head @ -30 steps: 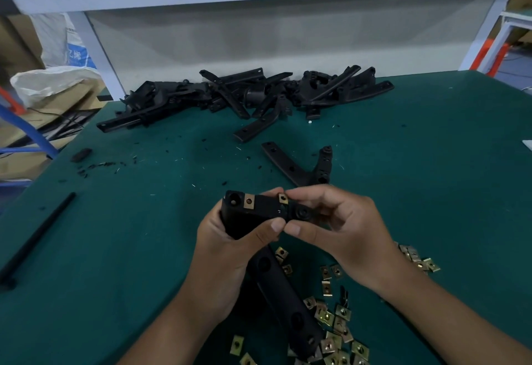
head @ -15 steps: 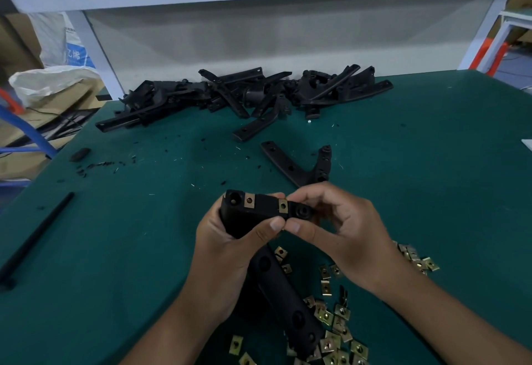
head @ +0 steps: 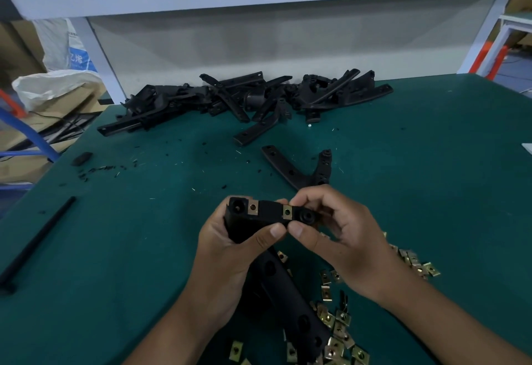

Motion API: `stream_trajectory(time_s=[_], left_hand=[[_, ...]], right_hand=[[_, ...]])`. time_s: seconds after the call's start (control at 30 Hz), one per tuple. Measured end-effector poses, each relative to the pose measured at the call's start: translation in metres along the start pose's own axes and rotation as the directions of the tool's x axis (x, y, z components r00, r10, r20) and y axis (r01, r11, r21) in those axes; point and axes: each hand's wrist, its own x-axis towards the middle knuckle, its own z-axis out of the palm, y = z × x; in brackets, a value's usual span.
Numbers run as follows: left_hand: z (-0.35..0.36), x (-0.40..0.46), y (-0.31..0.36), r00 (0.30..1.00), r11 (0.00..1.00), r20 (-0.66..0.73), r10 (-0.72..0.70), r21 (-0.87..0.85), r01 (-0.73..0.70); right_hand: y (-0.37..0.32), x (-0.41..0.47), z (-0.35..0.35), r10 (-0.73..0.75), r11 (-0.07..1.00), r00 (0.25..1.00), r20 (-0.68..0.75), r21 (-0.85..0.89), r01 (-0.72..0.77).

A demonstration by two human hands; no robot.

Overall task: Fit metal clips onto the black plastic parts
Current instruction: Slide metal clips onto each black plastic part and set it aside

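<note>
Left hand (head: 230,246) grips the L-shaped black plastic part (head: 264,217); right hand (head: 339,235) pinches the brass-coloured square metal clip (head: 287,211) on its upper edge.

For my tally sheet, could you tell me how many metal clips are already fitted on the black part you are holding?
2: one clip near the part's left end, one clip further right, beside the right hand's fingertips. More may be hidden under the hands.

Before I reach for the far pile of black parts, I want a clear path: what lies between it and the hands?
Head view: one V-shaped black part on the green table, amid black crumbs.
</note>
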Motion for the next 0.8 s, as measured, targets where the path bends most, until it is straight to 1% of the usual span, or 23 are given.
stream_trajectory(time_s=[0.07,0.13,0.27,0.43,0.63,0.8], left_hand=[[-0.0018,0.0013,-0.0006,1.000,1.000,-0.014,0.022,-0.016,-0.023],[-0.0033,0.0019,-0.0013,0.999,0.999,0.006,0.038,-0.027,-0.038],[-0.0029,0.0008,-0.0046,0.998,0.994,-0.027,0.062,0.091,-0.060],[-0.0025,0.0008,-0.0061,0.999,0.998,-0.024,0.046,0.047,-0.045],[-0.0032,0.0000,-0.0071,0.999,0.998,-0.016,0.042,0.047,-0.041],[-0.0032,-0.0002,-0.0069,0.999,0.996,-0.039,0.034,0.089,-0.030]], right_hand=[[0.0010,0.0000,-0.0009,-0.005,1.000,0.999,-0.034,-0.021,0.005],[0.0012,0.0007,-0.0020,-0.020,0.998,0.998,-0.052,-0.057,0.017],[0.0020,0.0009,-0.0028,-0.030,0.995,0.997,-0.067,-0.098,0.024],[0.0011,-0.0003,-0.0037,-0.029,0.993,0.997,-0.078,-0.118,0.019],[-0.0001,0.0012,-0.0040,-0.018,0.994,0.999,-0.042,-0.109,0.013],[-0.0013,0.0009,-0.0066,0.014,0.996,1.000,-0.016,-0.083,-0.016]])
